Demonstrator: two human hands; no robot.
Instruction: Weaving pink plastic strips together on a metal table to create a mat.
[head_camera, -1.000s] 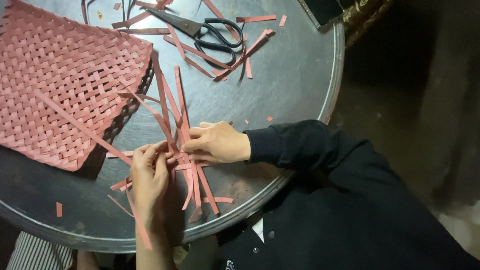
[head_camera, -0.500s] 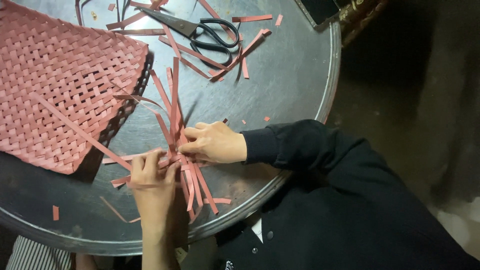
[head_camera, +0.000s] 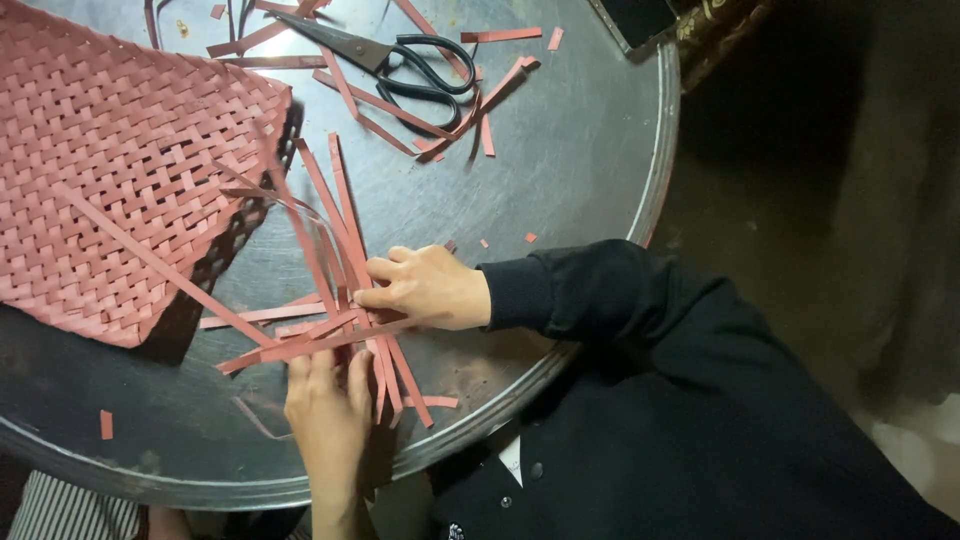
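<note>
A loose bundle of red paper strips (head_camera: 340, 300) lies crossed on the round dark metal table (head_camera: 590, 150) near its front edge. My right hand (head_camera: 430, 287), in a black sleeve, pinches the strips where they cross. My left hand (head_camera: 325, 400) comes up from the table's near edge, its fingertips pressing on a long strip (head_camera: 300, 345) that runs across the bundle. A large red woven mat (head_camera: 120, 160) lies at the left, with one long strip trailing from it toward the bundle.
Black-handled scissors (head_camera: 400, 65) lie at the back of the table among scattered red strip offcuts (head_camera: 495, 35). Small red scraps (head_camera: 105, 423) dot the front left. A dark box corner (head_camera: 635, 18) sits at the far rim. Dark floor lies to the right.
My left hand has slid back toward the table's near edge. A long strip now lies crosswise over the bundle, and the upright strips have fanned out. My right hand has stayed put.
</note>
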